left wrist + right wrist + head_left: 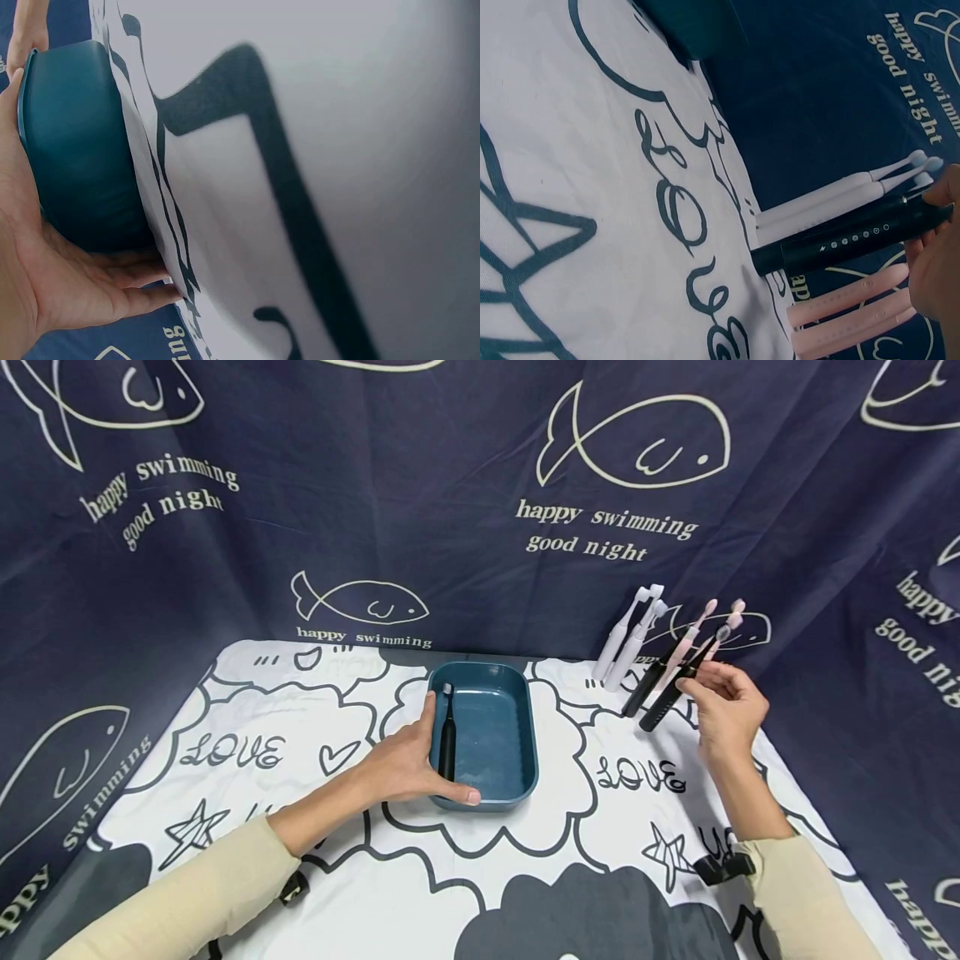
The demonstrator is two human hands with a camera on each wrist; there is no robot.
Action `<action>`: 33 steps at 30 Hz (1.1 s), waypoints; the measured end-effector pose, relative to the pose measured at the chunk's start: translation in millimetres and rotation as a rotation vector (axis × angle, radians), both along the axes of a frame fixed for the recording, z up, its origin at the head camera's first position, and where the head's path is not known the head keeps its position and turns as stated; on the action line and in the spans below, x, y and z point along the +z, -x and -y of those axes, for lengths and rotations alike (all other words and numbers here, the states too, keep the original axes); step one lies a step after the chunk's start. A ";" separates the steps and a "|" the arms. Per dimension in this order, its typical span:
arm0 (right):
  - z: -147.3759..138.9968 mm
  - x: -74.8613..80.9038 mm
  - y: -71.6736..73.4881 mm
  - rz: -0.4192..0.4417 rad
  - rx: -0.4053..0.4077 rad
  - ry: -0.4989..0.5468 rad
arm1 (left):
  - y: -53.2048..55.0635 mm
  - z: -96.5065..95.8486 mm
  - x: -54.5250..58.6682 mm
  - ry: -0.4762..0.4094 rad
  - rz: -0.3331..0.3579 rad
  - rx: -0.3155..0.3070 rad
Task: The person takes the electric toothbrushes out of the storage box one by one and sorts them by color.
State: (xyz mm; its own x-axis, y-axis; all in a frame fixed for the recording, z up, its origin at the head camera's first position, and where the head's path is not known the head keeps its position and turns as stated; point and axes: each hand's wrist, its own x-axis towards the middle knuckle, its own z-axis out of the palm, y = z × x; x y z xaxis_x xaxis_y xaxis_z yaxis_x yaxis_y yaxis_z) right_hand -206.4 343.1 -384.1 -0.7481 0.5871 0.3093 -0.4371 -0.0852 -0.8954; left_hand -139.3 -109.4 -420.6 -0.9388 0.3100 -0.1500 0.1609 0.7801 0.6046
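Note:
My left hand point(405, 764) rests at the near left corner of a teal plastic bin point(491, 735), its thumb along the front rim and its fingers against the left wall. Inside the bin, along that wall, lies a black electric toothbrush point(447, 745). At the right, my right hand point(731, 706) pinches another black electric toothbrush point(663, 706) near the top of its handle. A row of button icons shows on the held toothbrush point(847, 241) in the right wrist view. Just behind it stands one more black toothbrush point(639, 693).
White electric toothbrushes point(617, 652) stand upright left of the black ones, and pink ones point(847, 300) stand on their other side. A white patterned cloth point(277, 852) covers the table. Dark blue fabric point(450, 527) hangs behind it.

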 end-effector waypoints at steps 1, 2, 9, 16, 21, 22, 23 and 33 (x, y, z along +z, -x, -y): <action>-1.4 -0.8 0.6 0.004 -0.004 -0.005 | 0.0 -0.1 0.1 0.000 0.001 0.000; -3.0 -1.8 1.3 0.009 -0.007 -0.008 | 0.1 -0.1 0.2 0.000 0.002 -0.001; -12.0 -6.8 4.9 0.040 -0.031 -0.002 | -0.2 0.1 0.0 0.002 0.000 -0.006; -16.5 -10.2 8.6 0.043 -0.050 -0.018 | -0.1 0.0 0.6 -0.002 0.002 -0.001; -21.0 -12.0 12.6 0.069 -0.073 -0.014 | -0.4 -0.6 0.8 -0.003 0.003 -0.002; -21.8 -12.4 13.5 0.073 -0.074 -0.012 | -0.5 -0.7 0.7 -0.004 0.003 -0.002; -22.5 -12.7 14.2 0.079 -0.077 -0.017 | -0.5 -0.8 0.5 -0.005 0.003 -0.002; -25.5 -15.1 24.4 0.093 -0.089 -0.030 | 0.3 0.0 0.3 -0.001 0.014 0.001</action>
State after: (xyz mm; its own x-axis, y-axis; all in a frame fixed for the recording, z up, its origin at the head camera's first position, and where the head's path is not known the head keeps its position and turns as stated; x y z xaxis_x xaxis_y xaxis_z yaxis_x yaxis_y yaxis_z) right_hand -230.8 368.6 -399.2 -0.7200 0.6438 0.2591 -0.3566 -0.0229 -0.9340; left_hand -139.7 -109.4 -420.3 -0.9370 0.3091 -0.1628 0.1516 0.7794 0.6079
